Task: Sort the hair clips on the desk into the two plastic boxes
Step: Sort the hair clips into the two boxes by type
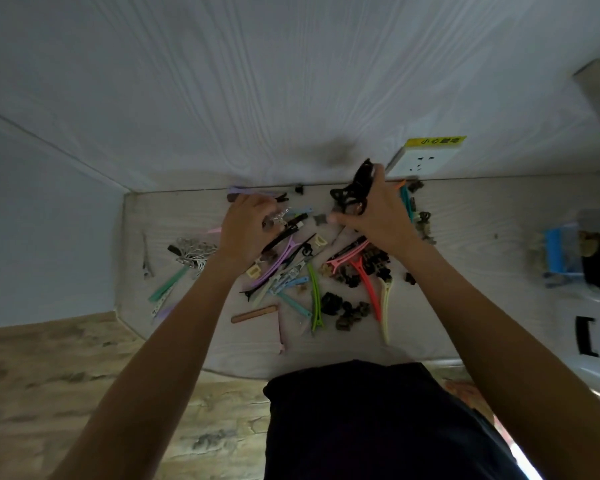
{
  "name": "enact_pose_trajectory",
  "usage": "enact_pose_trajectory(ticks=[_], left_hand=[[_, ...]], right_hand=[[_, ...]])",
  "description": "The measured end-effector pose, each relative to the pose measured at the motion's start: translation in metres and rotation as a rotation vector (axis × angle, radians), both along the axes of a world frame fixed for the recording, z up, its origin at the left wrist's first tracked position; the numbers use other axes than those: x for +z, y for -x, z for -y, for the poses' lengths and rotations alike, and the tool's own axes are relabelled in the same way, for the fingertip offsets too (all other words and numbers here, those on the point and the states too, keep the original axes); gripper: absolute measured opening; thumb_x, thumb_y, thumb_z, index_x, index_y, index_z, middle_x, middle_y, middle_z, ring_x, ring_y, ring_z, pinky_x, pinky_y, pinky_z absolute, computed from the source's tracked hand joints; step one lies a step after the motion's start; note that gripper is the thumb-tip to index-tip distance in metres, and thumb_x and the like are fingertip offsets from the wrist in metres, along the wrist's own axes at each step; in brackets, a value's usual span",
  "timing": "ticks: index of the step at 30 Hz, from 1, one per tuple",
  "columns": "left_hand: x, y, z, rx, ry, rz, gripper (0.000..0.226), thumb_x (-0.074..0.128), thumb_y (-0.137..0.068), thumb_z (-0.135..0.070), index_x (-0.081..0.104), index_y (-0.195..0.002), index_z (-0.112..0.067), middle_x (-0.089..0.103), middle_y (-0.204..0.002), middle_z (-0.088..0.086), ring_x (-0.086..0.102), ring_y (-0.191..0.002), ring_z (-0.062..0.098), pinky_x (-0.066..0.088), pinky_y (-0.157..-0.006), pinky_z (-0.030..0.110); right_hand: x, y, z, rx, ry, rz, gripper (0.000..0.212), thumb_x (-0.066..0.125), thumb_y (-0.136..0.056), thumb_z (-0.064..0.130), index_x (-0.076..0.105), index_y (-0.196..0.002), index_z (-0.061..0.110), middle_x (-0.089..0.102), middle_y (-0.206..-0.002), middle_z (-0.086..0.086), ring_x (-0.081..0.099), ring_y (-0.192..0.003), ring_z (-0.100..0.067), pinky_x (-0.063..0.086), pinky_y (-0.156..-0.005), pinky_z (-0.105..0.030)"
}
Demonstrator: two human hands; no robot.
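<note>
Many hair clips lie scattered on the pale desk [465,209]: long coloured ones such as a green clip [315,299], a pink clip [364,275] and a purple clip [278,265], plus small dark claw clips [347,311]. My right hand [378,216] is raised at the back of the desk, holding a large black claw clip [355,188]. My left hand [246,230] rests over the pile with fingers curled on a small clear clip [279,216]. Two plastic boxes [575,258] stand at the far right, partly cut off, with clips inside.
A white wall socket [423,161] with a yellow label sits on the wall behind the desk. Silver metal clips [194,251] lie at the left. A clear box lid with a black latch [586,336] lies at the near right. The desk's front edge is close to my body.
</note>
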State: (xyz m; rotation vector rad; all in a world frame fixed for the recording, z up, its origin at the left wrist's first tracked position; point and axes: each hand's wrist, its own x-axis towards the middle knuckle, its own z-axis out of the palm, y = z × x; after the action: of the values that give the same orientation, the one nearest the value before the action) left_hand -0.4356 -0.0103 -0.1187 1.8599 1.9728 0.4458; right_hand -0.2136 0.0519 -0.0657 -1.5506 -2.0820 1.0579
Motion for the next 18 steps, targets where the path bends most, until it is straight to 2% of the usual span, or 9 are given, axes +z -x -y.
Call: enact_pose_trajectory(ticks=[2, 4, 6, 8, 10, 12, 15, 16, 18], left_hand=[[0.001, -0.003, 0.002, 0.021, -0.039, 0.036, 0.024, 0.069, -0.079, -0.019, 0.066, -0.101, -0.010, 0.065, -0.107, 0.007, 0.056, -0.101, 0.026, 0.042, -0.087, 0.031], [0.007, -0.007, 0.007, 0.062, -0.072, 0.114, 0.026, 0.066, -0.083, -0.020, 0.062, -0.106, -0.008, 0.065, -0.105, 0.007, 0.060, -0.097, 0.022, 0.046, -0.085, 0.029], [0.020, -0.017, 0.012, 0.088, -0.126, 0.222, 0.033, 0.062, -0.087, -0.020, 0.055, -0.116, -0.007, 0.062, -0.109, 0.006, 0.059, -0.096, 0.016, 0.048, -0.085, 0.027], [0.036, -0.033, 0.017, 0.146, -0.129, 0.356, 0.038, 0.058, -0.090, -0.023, 0.048, -0.125, -0.010, 0.058, -0.110, -0.002, 0.057, -0.096, 0.006, 0.046, -0.084, 0.015], [0.053, -0.056, 0.020, 0.240, -0.094, 0.530, 0.029, 0.057, -0.091, -0.022, 0.049, -0.117, -0.014, 0.060, -0.101, -0.006, 0.059, -0.087, -0.004, 0.047, -0.076, 0.008], [0.065, -0.092, 0.022, 0.253, -0.065, 0.758, 0.018, 0.059, -0.090, -0.020, 0.049, -0.106, -0.017, 0.062, -0.094, -0.008, 0.062, -0.083, -0.005, 0.051, -0.076, 0.015], [0.074, -0.155, 0.023, 0.155, 0.044, 0.952, 0.012, 0.061, -0.087, -0.030, 0.051, -0.095, -0.029, 0.062, -0.094, -0.002, 0.064, -0.091, 0.018, 0.054, -0.087, 0.046], [0.076, -0.178, 0.021, 0.107, 0.068, 0.969, 0.012, 0.061, -0.086, -0.033, 0.052, -0.093, -0.030, 0.062, -0.091, -0.001, 0.064, -0.088, 0.023, 0.053, -0.086, 0.050], [0.083, -0.226, 0.016, 0.025, 0.100, 1.028, 0.012, 0.062, -0.087, -0.026, 0.054, -0.093, -0.022, 0.064, -0.084, -0.007, 0.066, -0.082, 0.013, 0.056, -0.084, 0.038]], right_hand=[[0.004, -0.006, 0.008, -0.063, -0.031, 0.016, 0.068, 0.080, -0.069, 0.036, 0.034, -0.112, 0.010, 0.052, -0.098, 0.000, 0.053, -0.086, -0.016, 0.044, -0.067, -0.029], [0.005, -0.013, 0.017, -0.112, -0.036, 0.008, 0.068, 0.075, -0.073, 0.039, 0.033, -0.118, 0.010, 0.057, -0.104, -0.005, 0.058, -0.088, -0.021, 0.050, -0.070, -0.035], [0.005, -0.023, 0.025, -0.175, -0.005, -0.009, 0.058, 0.069, -0.079, 0.040, 0.037, -0.118, 0.012, 0.060, -0.101, -0.004, 0.060, -0.086, -0.021, 0.050, -0.068, -0.033], [0.008, -0.041, 0.036, -0.217, 0.053, -0.030, 0.040, 0.062, -0.085, 0.037, 0.046, -0.112, 0.013, 0.057, -0.090, 0.000, 0.057, -0.081, -0.019, 0.044, -0.064, -0.026], [0.008, -0.065, 0.049, -0.261, 0.129, -0.058, 0.029, 0.059, -0.086, 0.038, 0.054, -0.101, 0.013, 0.056, -0.091, -0.005, 0.057, -0.084, -0.023, 0.046, -0.069, -0.029], [0.014, -0.100, 0.064, -0.350, 0.212, -0.123, 0.024, 0.059, -0.086, 0.038, 0.057, -0.094, 0.016, 0.059, -0.091, -0.006, 0.058, -0.083, -0.024, 0.050, -0.071, -0.035], [0.024, -0.158, 0.085, -0.510, 0.261, -0.343, 0.023, 0.060, -0.088, 0.026, 0.053, -0.109, 0.021, 0.063, -0.093, -0.001, 0.063, -0.080, -0.019, 0.054, -0.068, -0.027], [0.029, -0.176, 0.089, -0.558, 0.239, -0.392, 0.029, 0.059, -0.089, 0.022, 0.051, -0.116, 0.020, 0.063, -0.097, -0.001, 0.064, -0.080, -0.018, 0.054, -0.068, -0.025], [0.037, -0.214, 0.094, -0.651, 0.185, -0.419, 0.040, 0.060, -0.089, 0.021, 0.047, -0.126, 0.014, 0.062, -0.106, -0.006, 0.065, -0.081, -0.016, 0.054, -0.070, -0.023]])
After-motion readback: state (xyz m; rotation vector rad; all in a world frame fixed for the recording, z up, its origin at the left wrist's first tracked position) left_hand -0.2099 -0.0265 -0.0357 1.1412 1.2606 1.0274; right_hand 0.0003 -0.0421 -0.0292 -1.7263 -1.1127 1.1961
